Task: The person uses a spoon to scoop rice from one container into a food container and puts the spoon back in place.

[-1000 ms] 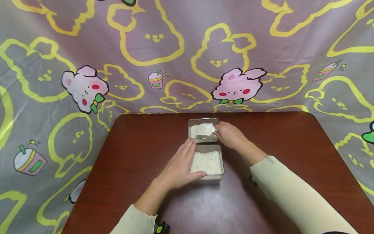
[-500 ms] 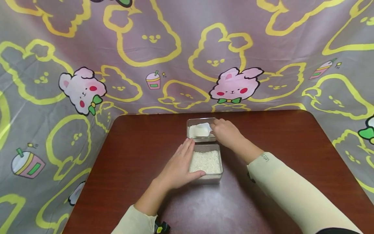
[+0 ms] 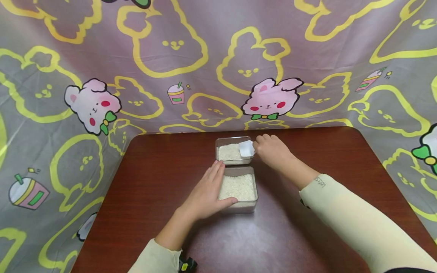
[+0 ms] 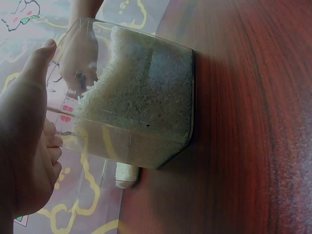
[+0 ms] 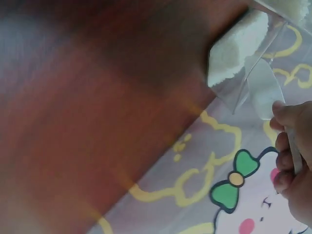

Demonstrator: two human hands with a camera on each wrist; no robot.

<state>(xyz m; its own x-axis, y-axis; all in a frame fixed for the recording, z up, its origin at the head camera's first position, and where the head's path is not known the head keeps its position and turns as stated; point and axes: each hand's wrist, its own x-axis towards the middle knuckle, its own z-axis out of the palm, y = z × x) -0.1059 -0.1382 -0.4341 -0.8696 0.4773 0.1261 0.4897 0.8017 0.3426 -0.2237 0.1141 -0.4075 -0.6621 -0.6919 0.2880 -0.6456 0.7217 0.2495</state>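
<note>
Two clear containers of rice stand one behind the other. My left hand point(image 3: 205, 193) lies along the left side of the near container point(image 3: 247, 206), thumb over its front rim, fingers straight; in the left wrist view the hand point(image 4: 29, 131) touches the rim of that container point(image 4: 146, 97). My right hand point(image 3: 273, 151) grips the handle of a white scoop point(image 3: 246, 149), whose head is at the right side of the far container point(image 3: 235, 162). In the right wrist view, fingers curl round the handle of the scoop point(image 5: 264, 90) beside the far container point(image 5: 239, 48).
The containers stand on a dark red-brown table point(image 3: 153, 182). A patterned curtain point(image 3: 205, 64) with yellow outlines and pink rabbits hangs behind the table and along both sides.
My right hand has moved the scoop to the right side of the far container, and rice no longer shows in its head. My left hand has stayed on the near container.
</note>
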